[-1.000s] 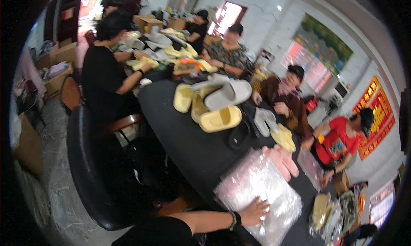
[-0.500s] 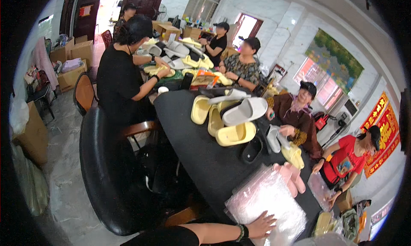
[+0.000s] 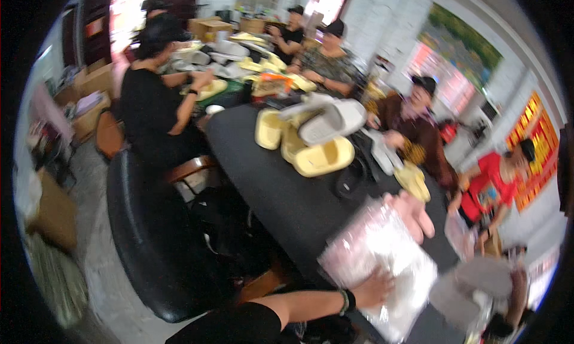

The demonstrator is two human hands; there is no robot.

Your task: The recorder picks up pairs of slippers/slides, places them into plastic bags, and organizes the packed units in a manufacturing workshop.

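Note:
My left hand (image 3: 373, 287) lies flat with fingers stretched on a stack of clear plastic bags (image 3: 365, 245) at the near end of the black table. At the lower right, my right hand (image 3: 518, 296) is closed around the edge of a pair of grey slippers (image 3: 472, 281), held beside the bags; motion blurs them. Pink slippers (image 3: 409, 215) touch the far edge of the bag stack. Beyond them are a yellow slipper pair (image 3: 412, 181) and a black slipper (image 3: 351, 179).
Yellow and grey slippers (image 3: 326, 155) are piled mid-table (image 3: 239, 158). A black chair (image 3: 140, 236) stands at the left. Several co-workers sit or stand around the tables; one in red (image 3: 496, 182) holds a clear bag (image 3: 460, 233). More slippers (image 3: 224, 60) cover the far table.
Grey slippers in my right hand have come into view at the lower right. My left hand stays on the bags. The whole view has shifted and blurred.

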